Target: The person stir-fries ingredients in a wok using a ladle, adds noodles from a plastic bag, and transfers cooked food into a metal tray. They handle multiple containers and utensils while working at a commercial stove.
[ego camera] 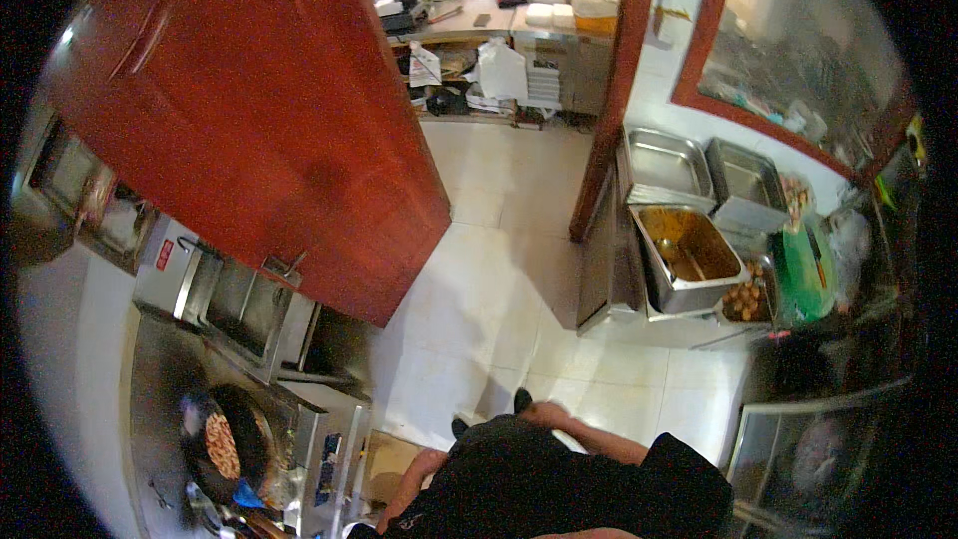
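My right hand (545, 414) is held low in front of my black shirt (539, 471), above the tiled floor (479, 329). Its fingers are too small and blurred to read, and I see nothing plainly held. My left hand (430, 458) hangs at my left side, partly covered by the shirt. What its fingers do is hidden. On the left, nearest that hand, a steel cooking range (318, 457) carries a dark wok (251, 419). Reddish chopped food (221, 445) lies in or beside it, with a blue cloth (247, 495) at its lower rim.
A red door (299, 127) stands swung inward at left, before a steel sink (239, 307). At right, a deep steel pan (692, 254) holds brown sauce and a ladle. Beyond it are a green cutting board (804, 273) and knife (820, 266). A counter (479, 19) stands past the doorway.
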Demonstrator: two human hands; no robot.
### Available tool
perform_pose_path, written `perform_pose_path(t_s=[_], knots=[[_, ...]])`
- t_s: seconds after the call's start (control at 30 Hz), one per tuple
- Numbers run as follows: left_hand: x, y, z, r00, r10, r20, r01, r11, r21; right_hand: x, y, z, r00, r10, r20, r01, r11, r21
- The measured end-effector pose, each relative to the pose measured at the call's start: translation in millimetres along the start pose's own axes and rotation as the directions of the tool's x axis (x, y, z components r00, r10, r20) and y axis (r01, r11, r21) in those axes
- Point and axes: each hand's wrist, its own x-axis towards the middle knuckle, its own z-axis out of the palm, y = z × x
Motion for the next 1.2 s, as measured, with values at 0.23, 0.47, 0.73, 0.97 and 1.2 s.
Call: perform_pose_path(t_s=[0.23,0.47,0.73,0.97,1.2], knots=[[-95,-122,42,0.977,-0.213,-0.027,0.188,0.909,-0.371,44,-32,42,0.869,-0.251,0.426,0.375,0.897,-0.236],[-136,-201,95,0.965,-0.244,-0.094,0.135,0.775,-0.617,9,-66,14,0.627,0.312,0.714,-0.048,0.93,-0.364],[-165,-293,90,0.981,-0.172,-0.095,0.064,0.738,-0.672,18,-109,134,0.325,-0.295,0.898,0.712,0.702,-0.027],[-149,-323,18,0.98,-0.13,-0.152,-0.005,0.745,-0.667,38,-124,148,-0.082,-0.695,0.714,0.945,0.172,0.277],[-137,-321,-27,0.97,-0.103,-0.218,-0.078,0.721,-0.689,10,-184,138,0.551,-0.504,0.665,0.316,0.864,0.392]])
